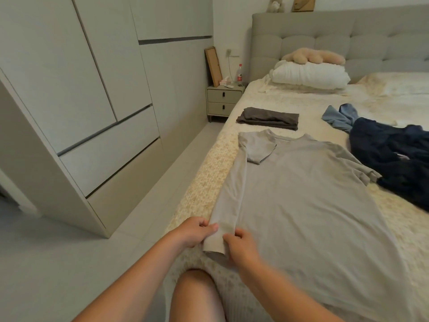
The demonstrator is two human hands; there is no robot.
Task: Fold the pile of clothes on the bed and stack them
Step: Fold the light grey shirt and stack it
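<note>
— So, where are we? Grey T-shirt (301,198) flat on the bed (202,182), folded dark garment (268,118) beyond its collar.

— We judge it light, limp. Left hand (192,231) and right hand (241,248) pinch its folded-in hem corner.

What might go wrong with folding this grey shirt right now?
Both hands, left hand and right hand, pinch the grey T-shirt at the bed's edge, so the hem could slip off. Its right sleeve touches the dark clothes pile, which may snag the next fold.
</note>
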